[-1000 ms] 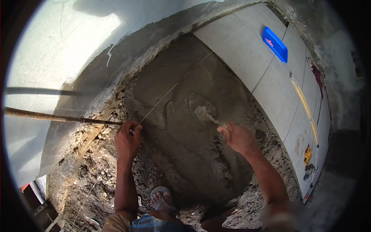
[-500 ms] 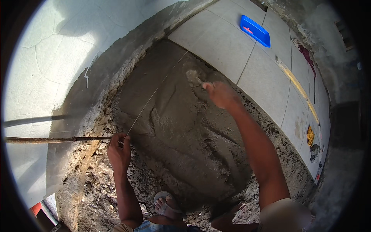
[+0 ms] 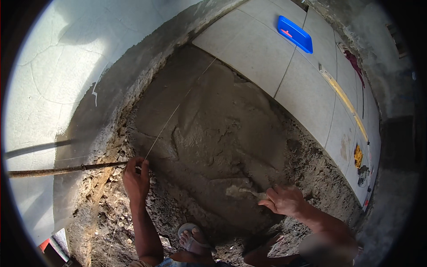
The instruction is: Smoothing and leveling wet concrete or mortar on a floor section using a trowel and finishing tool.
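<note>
My left hand is closed on the end of a thin rusty rod that reaches in from the left; a taut string passes by its fingertips. My right hand grips a trowel, its blade lying in wet grey mortar at lower middle. The mortar is spread between a rough wall base and the laid tiles, with ridges and smeared patches.
Pale tiles carry a blue tray with a pink item, a yellowish wooden strip, a maroon cloth and a yellow rag. A cracked, plastered wall rises at left; my sandalled foot stands on rubble.
My right hand and trowel went up toward the tile edge, then came down and back toward me. My left hand stays on the rod while the view has shifted slightly.
</note>
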`<state>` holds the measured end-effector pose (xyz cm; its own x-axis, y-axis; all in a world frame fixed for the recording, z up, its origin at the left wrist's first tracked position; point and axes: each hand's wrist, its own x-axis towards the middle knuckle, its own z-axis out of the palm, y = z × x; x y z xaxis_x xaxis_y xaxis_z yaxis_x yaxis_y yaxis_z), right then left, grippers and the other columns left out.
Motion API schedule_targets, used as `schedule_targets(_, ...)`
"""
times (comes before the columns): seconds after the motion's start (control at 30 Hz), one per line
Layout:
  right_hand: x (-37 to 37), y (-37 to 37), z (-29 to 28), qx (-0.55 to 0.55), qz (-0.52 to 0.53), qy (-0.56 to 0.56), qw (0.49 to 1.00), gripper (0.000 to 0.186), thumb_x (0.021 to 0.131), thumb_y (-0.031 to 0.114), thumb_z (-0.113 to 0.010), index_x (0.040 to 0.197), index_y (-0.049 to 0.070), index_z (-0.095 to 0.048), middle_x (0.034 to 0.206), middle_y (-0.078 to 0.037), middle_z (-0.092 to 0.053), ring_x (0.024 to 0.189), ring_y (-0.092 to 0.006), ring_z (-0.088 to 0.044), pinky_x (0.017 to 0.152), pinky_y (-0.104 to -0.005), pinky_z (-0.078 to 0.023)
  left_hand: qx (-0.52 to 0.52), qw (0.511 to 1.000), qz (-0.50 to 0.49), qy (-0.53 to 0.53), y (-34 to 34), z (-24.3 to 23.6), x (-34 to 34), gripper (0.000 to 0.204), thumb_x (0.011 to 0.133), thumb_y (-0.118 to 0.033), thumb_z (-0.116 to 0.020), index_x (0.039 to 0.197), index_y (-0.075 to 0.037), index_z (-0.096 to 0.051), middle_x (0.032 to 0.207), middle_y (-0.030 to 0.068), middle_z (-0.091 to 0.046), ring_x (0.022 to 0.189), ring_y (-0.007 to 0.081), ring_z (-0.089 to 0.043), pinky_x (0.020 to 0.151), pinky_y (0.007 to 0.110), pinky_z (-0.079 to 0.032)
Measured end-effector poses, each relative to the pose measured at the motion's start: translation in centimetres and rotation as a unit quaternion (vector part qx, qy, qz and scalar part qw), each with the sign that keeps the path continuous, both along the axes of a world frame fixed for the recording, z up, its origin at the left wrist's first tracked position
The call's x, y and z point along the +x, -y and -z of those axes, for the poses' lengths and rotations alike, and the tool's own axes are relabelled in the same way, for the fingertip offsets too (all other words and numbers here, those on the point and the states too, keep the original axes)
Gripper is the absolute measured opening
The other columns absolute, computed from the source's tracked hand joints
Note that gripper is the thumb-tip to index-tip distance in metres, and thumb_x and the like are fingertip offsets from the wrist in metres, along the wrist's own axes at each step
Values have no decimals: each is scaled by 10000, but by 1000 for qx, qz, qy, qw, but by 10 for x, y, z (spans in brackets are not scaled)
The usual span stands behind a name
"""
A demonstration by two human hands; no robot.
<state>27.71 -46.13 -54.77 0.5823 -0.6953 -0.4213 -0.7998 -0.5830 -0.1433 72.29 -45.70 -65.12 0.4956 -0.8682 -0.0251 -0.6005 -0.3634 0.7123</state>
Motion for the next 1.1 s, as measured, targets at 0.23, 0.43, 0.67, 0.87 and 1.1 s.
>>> schedule_targets(0.23, 17, 90, 41, -46, 132, 50, 989, 502, 989, 571, -591, 942, 74, -641, 736, -172, -701, 695, -403, -714, 587, -540, -560, -8, 1000, 1, 21, -1, -2, 1, 151, 941, -149, -699, 1006, -13, -702, 884, 148, -732, 770, 283, -715, 678, 376, -548)
schedule_targets(0.43, 49, 168, 48, -65, 216, 43, 973, 600, 1035, 606, -475, 971, 24, -609, 777, -231, -680, 801, -477, -682, 701, -576, -530, -11, 1000, 2, 11, -5, -3, -3, 142, 945, -148, -694, 999, -17, -701, 888, 144, -731, 801, 283, -712, 711, 385, -546)
schedule_targets(0.67, 21, 151, 35, 162, 371, 56, 913, 618, 1052, 623, -439, 992, 35, -622, 768, -185, -648, 770, -305, -702, 676, -469, -535, -1, 1000, 19, 2, -6, 1, -1, 194, 959, -186, -685, 1049, -15, -700, 906, 132, -742, 820, 240, -700, 738, 364, -528)
schedule_targets(0.87, -2, 20, 17, -24, 99, -7, 995, 549, 1012, 602, -540, 983, 62, -637, 638, -147, -657, 576, -370, -692, 563, -472, -574, 18, 1000, 5, -24, -3, 2, -2, 147, 951, -151, -682, 970, -5, -692, 870, 152, -720, 783, 293, -689, 729, 399, -527)
schedule_targets(1.1, -10, 108, 54, -72, 232, 44, 969, 556, 1035, 574, -514, 1035, 32, -638, 688, -187, -679, 675, -408, -710, 637, -526, -570, -24, 999, 30, 8, -3, 5, -5, 155, 952, -156, -678, 963, -2, -687, 842, 149, -710, 736, 291, -670, 688, 402, -513)
